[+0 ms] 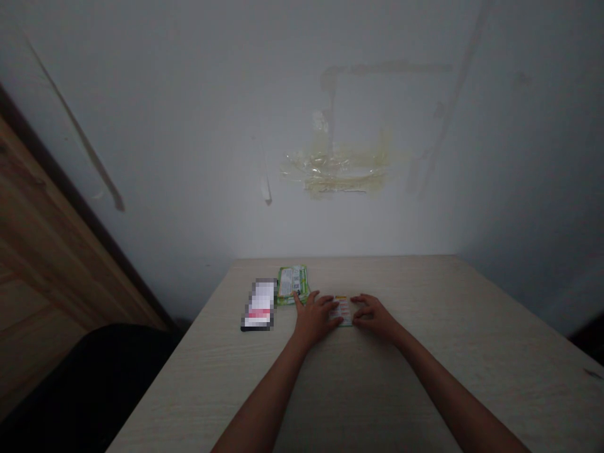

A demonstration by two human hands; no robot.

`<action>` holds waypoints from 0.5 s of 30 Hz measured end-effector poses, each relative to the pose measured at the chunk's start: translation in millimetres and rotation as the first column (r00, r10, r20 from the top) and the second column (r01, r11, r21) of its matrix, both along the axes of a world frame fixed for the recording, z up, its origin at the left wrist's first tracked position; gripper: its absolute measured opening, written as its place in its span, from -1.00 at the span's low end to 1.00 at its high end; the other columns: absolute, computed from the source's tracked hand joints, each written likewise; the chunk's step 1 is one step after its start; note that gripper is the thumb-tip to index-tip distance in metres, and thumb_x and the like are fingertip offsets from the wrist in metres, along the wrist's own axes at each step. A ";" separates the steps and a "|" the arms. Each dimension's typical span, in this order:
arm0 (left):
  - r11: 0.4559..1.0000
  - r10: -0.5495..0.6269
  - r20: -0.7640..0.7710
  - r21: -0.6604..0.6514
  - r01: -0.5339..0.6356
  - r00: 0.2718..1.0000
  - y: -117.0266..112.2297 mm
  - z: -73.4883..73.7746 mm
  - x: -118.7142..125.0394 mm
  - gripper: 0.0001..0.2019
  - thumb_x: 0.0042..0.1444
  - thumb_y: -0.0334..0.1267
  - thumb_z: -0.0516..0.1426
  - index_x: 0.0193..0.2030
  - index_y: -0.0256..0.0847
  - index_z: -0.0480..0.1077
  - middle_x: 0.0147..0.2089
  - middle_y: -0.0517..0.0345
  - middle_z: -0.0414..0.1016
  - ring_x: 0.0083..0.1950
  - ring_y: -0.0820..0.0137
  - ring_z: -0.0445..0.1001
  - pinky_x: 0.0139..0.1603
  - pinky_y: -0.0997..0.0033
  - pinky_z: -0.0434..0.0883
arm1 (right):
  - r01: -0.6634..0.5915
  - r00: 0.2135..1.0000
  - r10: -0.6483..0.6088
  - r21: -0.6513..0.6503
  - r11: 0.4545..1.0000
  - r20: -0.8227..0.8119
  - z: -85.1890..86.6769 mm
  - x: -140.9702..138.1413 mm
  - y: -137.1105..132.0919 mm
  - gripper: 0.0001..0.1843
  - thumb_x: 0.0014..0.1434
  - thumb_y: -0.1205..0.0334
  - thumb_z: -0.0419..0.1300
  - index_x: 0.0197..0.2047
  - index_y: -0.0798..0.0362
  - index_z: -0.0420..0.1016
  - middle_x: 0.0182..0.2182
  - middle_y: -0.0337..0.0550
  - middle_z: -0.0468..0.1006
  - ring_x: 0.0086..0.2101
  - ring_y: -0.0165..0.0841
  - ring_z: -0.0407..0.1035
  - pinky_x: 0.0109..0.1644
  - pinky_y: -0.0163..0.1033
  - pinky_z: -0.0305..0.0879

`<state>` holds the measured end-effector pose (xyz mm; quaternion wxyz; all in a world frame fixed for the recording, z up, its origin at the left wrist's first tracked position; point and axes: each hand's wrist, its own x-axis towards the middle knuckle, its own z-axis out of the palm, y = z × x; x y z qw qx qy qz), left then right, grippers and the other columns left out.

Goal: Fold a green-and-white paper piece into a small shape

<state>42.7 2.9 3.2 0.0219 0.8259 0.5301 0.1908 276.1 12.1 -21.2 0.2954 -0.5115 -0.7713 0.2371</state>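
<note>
A small printed card or packet (344,312), white with coloured print and a green lower edge, lies flat on the table between my two hands. My left hand (316,318) rests with its fingers spread, the fingertips over the card's left side and the thumb at its lower left. At the card's right edge is my right hand (375,318), with its curved fingers apart; whether they touch the edge I cannot tell. Just beyond my left hand, green and white packets (292,282) lie in a small pile, close to its outstretched finger.
A phone-like device (259,305) with a pixelated bright screen lies left of the packets. The pale wooden table (415,277) meets a grey wall (198,126) with tape marks. A black chair-like shape (94,384) stands beside the table's left edge.
</note>
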 end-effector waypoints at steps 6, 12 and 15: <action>1.000 -0.015 0.012 -0.002 0.015 1.000 0.9 -0.9 -1.1 -0.60 0.09 0.15 0.13 0.09 0.31 0.38 0.21 0.29 0.42 0.34 -0.01 0.12 0.23 -0.59 -0.44 | -0.010 1.000 0.010 -0.004 1.000 -0.005 -0.8 1.1 -1.1 -0.91 -0.01 0.13 0.35 -0.43 -0.07 0.65 0.11 -0.12 0.46 0.24 -0.06 0.11 0.33 0.11 -0.04; 1.000 -0.017 0.011 -0.012 0.017 1.000 1.0 -2.1 -1.4 -0.60 0.11 0.15 0.12 0.09 0.28 0.39 0.21 0.25 0.42 0.34 0.00 0.12 0.25 -0.55 -0.44 | 0.017 1.000 -0.016 0.045 0.999 -0.013 -3.2 -1.5 -1.5 -0.92 -0.01 0.14 0.34 -0.40 -0.08 0.65 0.08 -0.11 0.48 0.19 -0.09 0.19 0.31 0.08 0.02; 1.000 -0.015 0.022 -0.003 0.015 1.000 1.0 -3.0 -1.1 -0.60 0.10 0.16 0.12 0.09 0.29 0.40 0.21 0.26 0.43 0.34 -0.01 0.12 0.24 -0.56 -0.46 | 0.030 1.000 -0.030 0.067 0.997 -0.005 -3.5 -3.4 -0.6 -0.91 0.00 0.15 0.33 -0.39 -0.08 0.65 0.07 -0.11 0.48 0.16 -0.11 0.23 0.29 0.05 0.05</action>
